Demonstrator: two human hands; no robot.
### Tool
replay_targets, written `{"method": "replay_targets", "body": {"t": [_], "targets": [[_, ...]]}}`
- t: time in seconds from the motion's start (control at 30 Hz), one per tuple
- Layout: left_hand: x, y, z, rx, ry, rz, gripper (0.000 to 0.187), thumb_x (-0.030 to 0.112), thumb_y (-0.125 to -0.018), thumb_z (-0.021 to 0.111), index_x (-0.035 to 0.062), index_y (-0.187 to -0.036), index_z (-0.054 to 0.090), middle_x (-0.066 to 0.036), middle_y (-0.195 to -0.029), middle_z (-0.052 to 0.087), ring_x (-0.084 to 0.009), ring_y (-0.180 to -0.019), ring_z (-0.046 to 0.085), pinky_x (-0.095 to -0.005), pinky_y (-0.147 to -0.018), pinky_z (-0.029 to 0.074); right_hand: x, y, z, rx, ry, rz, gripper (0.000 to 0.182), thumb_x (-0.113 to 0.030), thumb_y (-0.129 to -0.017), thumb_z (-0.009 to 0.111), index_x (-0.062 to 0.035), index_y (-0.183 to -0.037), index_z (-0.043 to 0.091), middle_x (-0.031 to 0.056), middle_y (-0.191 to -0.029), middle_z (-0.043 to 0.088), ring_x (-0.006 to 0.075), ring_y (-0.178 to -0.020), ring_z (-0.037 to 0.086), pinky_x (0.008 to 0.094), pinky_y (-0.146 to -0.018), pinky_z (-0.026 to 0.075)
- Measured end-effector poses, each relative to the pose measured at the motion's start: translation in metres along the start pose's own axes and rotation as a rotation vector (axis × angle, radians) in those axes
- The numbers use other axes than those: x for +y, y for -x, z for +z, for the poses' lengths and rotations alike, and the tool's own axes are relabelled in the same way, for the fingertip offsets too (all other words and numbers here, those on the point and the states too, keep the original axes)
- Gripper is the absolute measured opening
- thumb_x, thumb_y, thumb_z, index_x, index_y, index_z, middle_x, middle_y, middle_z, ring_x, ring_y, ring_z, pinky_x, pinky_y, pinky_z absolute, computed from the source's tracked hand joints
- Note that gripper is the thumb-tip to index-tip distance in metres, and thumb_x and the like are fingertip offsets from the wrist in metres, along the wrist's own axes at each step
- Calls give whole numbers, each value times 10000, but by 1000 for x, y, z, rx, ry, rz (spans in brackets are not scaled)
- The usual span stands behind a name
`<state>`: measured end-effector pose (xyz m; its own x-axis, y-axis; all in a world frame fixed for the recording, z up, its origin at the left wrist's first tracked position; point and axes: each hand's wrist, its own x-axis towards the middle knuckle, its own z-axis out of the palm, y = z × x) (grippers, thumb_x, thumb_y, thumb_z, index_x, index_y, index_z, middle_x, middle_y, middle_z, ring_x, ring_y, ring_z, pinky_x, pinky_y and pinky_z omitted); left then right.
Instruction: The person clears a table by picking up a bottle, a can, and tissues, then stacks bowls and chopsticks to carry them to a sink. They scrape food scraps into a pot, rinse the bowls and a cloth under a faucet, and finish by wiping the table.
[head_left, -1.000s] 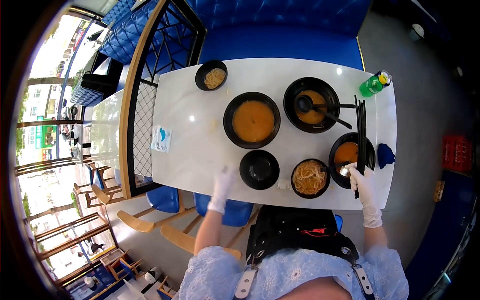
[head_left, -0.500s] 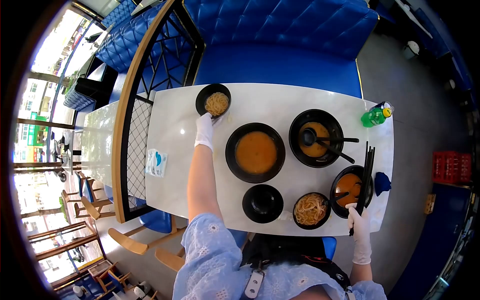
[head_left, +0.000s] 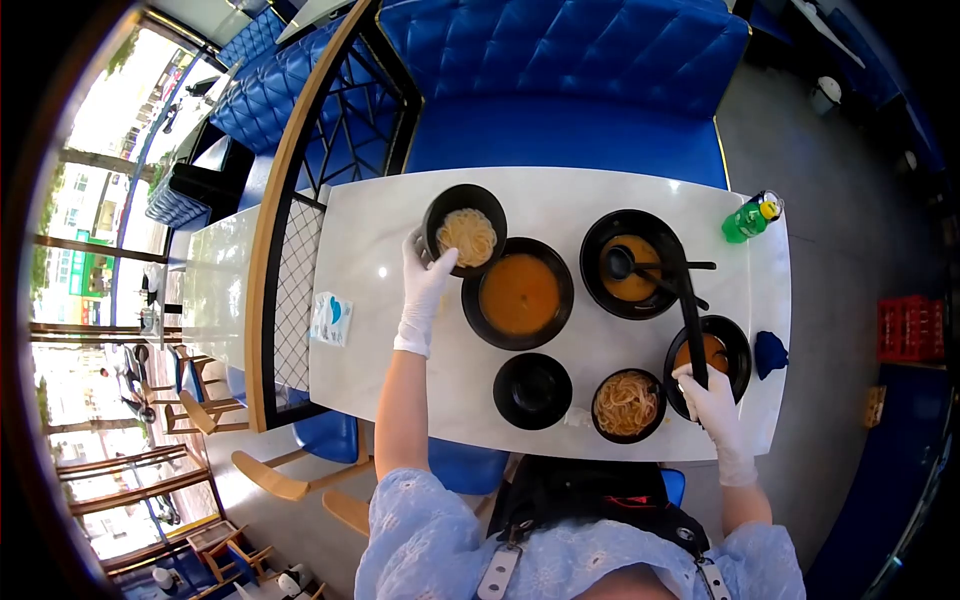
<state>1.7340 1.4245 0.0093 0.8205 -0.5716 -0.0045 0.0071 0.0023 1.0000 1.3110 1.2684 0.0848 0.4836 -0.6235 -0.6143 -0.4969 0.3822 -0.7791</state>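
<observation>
My gloved left hand [head_left: 424, 285] grips a small black bowl of pale noodles [head_left: 466, 236], held up at the back left edge of the large bowl of orange soup [head_left: 519, 294]. My gloved right hand [head_left: 712, 402] is closed on black chopsticks [head_left: 690, 325], which point away from me over the small soup bowl [head_left: 739, 352]. Behind it, a large black bowl [head_left: 600, 232] holds orange soup and black ladles [head_left: 620, 262]. Nearer me are an empty black bowl [head_left: 532, 391] and a bowl of noodles [head_left: 627, 405].
A green bottle [head_left: 750, 217] stands at the table's back right corner. A dark blue item [head_left: 770, 355] lies at the right edge, and a white-and-blue packet [head_left: 331, 319] at the left. A wood-framed partition [head_left: 262, 300] borders the left end; a blue bench [head_left: 560, 140] is behind.
My left hand has brought the noodle bowl right and nearer, up to the large soup bowl. The chopsticks in my right hand have swung to lean left. The view has shifted slightly.
</observation>
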Motion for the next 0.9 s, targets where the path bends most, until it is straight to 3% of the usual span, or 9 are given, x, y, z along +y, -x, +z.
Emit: {"method": "replay_targets", "body": {"t": [0.13, 0.2, 0.27, 0.37, 0.43, 0.57, 0.67, 0.73, 0.9], "targets": [[0, 31, 14, -44, -379, 108, 846, 183, -690, 783, 9, -1343, 276, -126, -1102, 536, -159, -907, 564, -274, -740, 507, 13, -22, 2, -64, 332, -220, 198, -180, -868, 581, 15, -899, 598, 53, -625, 554, 121, -567, 546, 282, -539, 430], [7, 47, 23, -44, -513, 29, 879, 221, -667, 803, 10, -1341, 280, -110, -1044, 554, -152, -819, 581, -258, -700, 508, 14, -24, 7, -82, 464, -391, 240, -234, -861, 589, -7, -937, 608, 170, -754, 639, 297, -724, 638, 354, -663, 474], [9, 57, 30, -34, -572, 82, 895, 237, -640, 817, 7, -1333, 298, -109, -1013, 566, -158, -753, 590, -271, -684, 512, 10, -22, 10, -140, 500, -367, 245, -251, -860, 587, -21, -940, 612, 185, -763, 635, 341, -748, 629, 364, -659, 475], [23, 71, 44, -100, -719, 112, 846, 154, -664, 794, 22, -1342, 306, -128, -1140, 521, -176, -882, 566, -286, -709, 508, 20, -20, 5, -151, 459, -389, 251, -256, -859, 589, -21, -946, 612, 182, -746, 632, 346, -730, 625, 374, -648, 474], [30, 79, 50, -169, -1053, 515, 843, 213, -642, 802, 14, -1318, 340, -148, -1035, 564, -212, -862, 600, -325, -754, 503, 30, -17, -4, -141, 437, -385, 257, -258, -859, 590, -17, -947, 610, 187, -746, 629, 346, -729, 625, 375, -645, 472], [42, 103, 58, -203, -1198, 633, 819, 224, -652, 794, 23, -1313, 354, -164, -1073, 565, -222, -962, 585, -353, -793, 495, 53, -13, -28, -101, 399, -401, 270, -253, -859, 592, 3, -945, 600, 203, -742, 619, 350, -718, 621, 371, -640, 467], [47, 136, 60, 28, -812, 190, 669, 187, -739, 724, -2, -1293, 400, -153, -1131, 570, -233, -1009, 581, -364, -810, 498, 61, -8, -49, -73, 390, -331, 253, -224, -858, 601, 17, -934, 595, 170, -753, 631, 277, -719, 630, 340, -660, 462], [45, 157, 46, 144, -95, -112, 473, 118, -823, 616, -55, -1237, 465, -144, -1134, 579, -250, -995, 599, -368, -837, 512, 71, -6, -62, -47, 340, -348, 259, -232, -865, 598, 20, -927, 591, 155, -752, 619, 234, -717, 612, 321, -673, 455], [11, 246, 28, 192, -24, -606, 334, 93, -881, 512, -115, -1143, 507, -191, -1063, 593, -289, -941, 625, -387, -803, 557, 75, 0, -85, -1, 313, -298, 270, -248, -881, 582, 20, -915, 589, 124, -719, 588, 168, -687, 558, 302, -665, 442]]}}
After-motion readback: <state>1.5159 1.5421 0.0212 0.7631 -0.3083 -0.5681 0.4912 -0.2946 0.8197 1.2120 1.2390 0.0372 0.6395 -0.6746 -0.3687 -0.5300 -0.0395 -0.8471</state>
